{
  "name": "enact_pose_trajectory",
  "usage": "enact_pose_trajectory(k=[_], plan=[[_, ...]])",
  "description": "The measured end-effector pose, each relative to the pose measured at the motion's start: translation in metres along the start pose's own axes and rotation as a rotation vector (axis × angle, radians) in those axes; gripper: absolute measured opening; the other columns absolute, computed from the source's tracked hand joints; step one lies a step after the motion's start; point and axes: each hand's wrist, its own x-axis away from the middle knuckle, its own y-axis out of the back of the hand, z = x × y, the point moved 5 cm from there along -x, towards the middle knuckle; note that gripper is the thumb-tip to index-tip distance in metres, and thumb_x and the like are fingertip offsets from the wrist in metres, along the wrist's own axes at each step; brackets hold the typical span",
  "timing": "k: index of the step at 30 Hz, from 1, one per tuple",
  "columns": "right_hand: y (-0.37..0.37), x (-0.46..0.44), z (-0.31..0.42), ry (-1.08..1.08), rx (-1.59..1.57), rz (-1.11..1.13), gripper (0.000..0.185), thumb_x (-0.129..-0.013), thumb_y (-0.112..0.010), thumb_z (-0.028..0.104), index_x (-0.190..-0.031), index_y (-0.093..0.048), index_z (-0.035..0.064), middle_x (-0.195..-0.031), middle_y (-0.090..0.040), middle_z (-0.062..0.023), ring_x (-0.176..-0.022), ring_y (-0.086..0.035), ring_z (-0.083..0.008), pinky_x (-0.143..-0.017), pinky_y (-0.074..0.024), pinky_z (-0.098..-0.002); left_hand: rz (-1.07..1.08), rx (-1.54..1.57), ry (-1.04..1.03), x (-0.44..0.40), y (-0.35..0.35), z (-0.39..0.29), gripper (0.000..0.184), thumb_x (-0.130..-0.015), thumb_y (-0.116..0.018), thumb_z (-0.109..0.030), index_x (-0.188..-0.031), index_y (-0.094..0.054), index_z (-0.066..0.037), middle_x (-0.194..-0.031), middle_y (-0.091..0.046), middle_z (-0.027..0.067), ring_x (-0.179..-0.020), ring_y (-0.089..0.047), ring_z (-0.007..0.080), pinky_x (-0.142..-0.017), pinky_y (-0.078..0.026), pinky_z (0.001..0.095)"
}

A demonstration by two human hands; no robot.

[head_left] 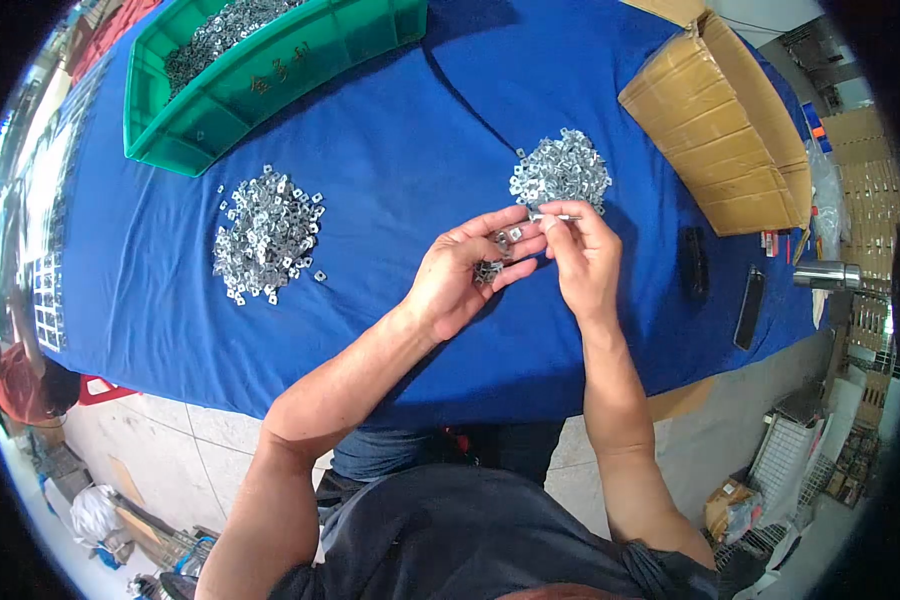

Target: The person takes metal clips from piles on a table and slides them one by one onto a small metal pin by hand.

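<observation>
My left hand (455,275) is cupped palm up over the blue cloth and holds several small square metal clips (488,271), each with a hole. Another clip (514,234) lies near its fingers. My right hand (588,262) meets those fingertips, with thumb and forefinger pinched on a small silvery metal piece (553,217); its exact shape is too small to tell. Just beyond both hands sits a pile of metal clips (562,168). A second pile of similar clips (267,235) is spread to the left of my left hand.
A green plastic crate (270,85) of small metal parts stands at the back left of the blue-covered table (390,140). At right are a cardboard box (715,130), a black object (750,307) and a metal cylinder (826,275). Another person (25,385) is at far left.
</observation>
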Motion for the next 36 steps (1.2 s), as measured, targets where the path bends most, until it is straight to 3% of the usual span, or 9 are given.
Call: enact_pose_trajectory(k=[3,18,20,23,26,27,29,33,36], plan=[[0.007,-0.003,0.015,0.287,0.427,-0.191,0.006,-0.089,-0.059,0.004,-0.094,-0.061,-0.0006,-0.081,-0.063,-0.0117,-0.065,-0.061,-0.0177,-0.057,-0.0478,-0.0297,-0.041,-0.066,-0.006,-0.001,0.001,0.002,0.048,-0.085,-0.041,0.008,-0.133,-0.040,0.007,-0.125,-0.055,0.0212,-0.115,-0.058,0.0302,-0.098,-0.050,0.0396],[0.014,-0.002,0.006,0.144,0.231,-0.162,0.011,-0.094,-0.056,0.009,-0.097,-0.060,-0.0006,-0.076,-0.065,-0.0083,-0.062,-0.059,-0.0121,-0.056,-0.0467,-0.0277,-0.025,-0.023,-0.015,-0.001,0.003,0.001,0.040,-0.087,-0.042,0.006,-0.127,-0.040,0.008,-0.125,-0.054,0.0221,-0.116,-0.057,0.0306,-0.097,-0.051,0.0392],[0.011,0.003,0.014,0.127,0.064,-0.080,0.009,-0.093,-0.056,0.006,-0.096,-0.060,-0.0014,-0.077,-0.067,-0.0070,-0.063,-0.058,-0.0082,-0.056,-0.0462,-0.0237,-0.019,0.010,-0.012,-0.002,0.003,0.001,0.033,-0.093,-0.047,0.001,-0.125,-0.043,0.006,-0.121,-0.057,0.0170,-0.110,-0.061,0.0242,-0.093,-0.053,0.0357],[-0.001,0.005,0.017,0.268,0.222,0.028,0.008,-0.093,-0.056,0.007,-0.094,-0.060,-0.0002,-0.076,-0.067,-0.0086,-0.061,-0.059,-0.0105,-0.054,-0.0457,-0.0240,0.021,-0.001,-0.017,-0.004,0.006,0.002,0.032,-0.093,-0.048,0.001,-0.124,-0.044,0.005,-0.118,-0.059,0.0152,-0.108,-0.062,0.0225,-0.091,-0.054,0.0343],[-0.007,0.006,0.012,0.233,0.104,0.062,0.008,-0.092,-0.057,0.007,-0.093,-0.060,0.0000,-0.074,-0.066,-0.0083,-0.060,-0.060,-0.0114,-0.051,-0.0454,-0.0260,0.025,0.019,-0.019,-0.005,0.009,0.003,0.034,-0.088,-0.047,0.006,-0.122,-0.045,0.007,-0.115,-0.060,0.0183,-0.106,-0.062,0.0262,-0.091,-0.055,0.0346],[-0.005,0.005,0.015,0.261,0.238,0.087,0.007,-0.092,-0.057,0.006,-0.092,-0.059,-0.0008,-0.074,-0.065,-0.0087,-0.061,-0.062,-0.0128,-0.051,-0.0461,-0.0276,0.025,0.018,-0.019,-0.006,0.009,0.003,0.034,-0.088,-0.047,0.006,-0.122,-0.045,0.007,-0.115,-0.060,0.0183,-0.106,-0.062,0.0262,-0.091,-0.055,0.0346],[-0.006,0.004,0.017,0.298,0.262,0.084,0.007,-0.092,-0.057,0.005,-0.093,-0.059,-0.0011,-0.075,-0.065,-0.0098,-0.062,-0.063,-0.0151,-0.052,-0.0470,-0.0286,0.034,-0.019,-0.005,-0.005,0.010,0.004,0.032,-0.092,-0.050,0.002,-0.123,-0.046,0.004,-0.113,-0.062,0.0127,-0.104,-0.063,0.0199,-0.090,-0.055,0.0321],[-0.007,0.005,0.026,0.425,0.336,0.024,0.006,-0.091,-0.057,0.005,-0.093,-0.059,-0.0009,-0.080,-0.064,-0.0131,-0.066,-0.065,-0.0219,-0.055,-0.0491,-0.0317,0.047,0.003,-0.006,-0.004,0.007,0.004,0.032,-0.091,-0.051,0.003,-0.123,-0.047,0.004,-0.113,-0.062,0.0128,-0.104,-0.063,0.0199,-0.090,-0.055,0.0326],[-0.007,0.005,0.026,0.362,0.309,0.039,0.006,-0.091,-0.058,0.004,-0.094,-0.059,-0.0007,-0.081,-0.064,-0.0138,-0.067,-0.065,-0.0237,-0.057,-0.0498,-0.0334,0.030,0.005,-0.011,-0.003,0.007,0.003,0.035,-0.089,-0.048,0.007,-0.124,-0.047,0.004,-0.115,-0.061,0.0137,-0.106,-0.062,0.0209,-0.091,-0.054,0.0330]])
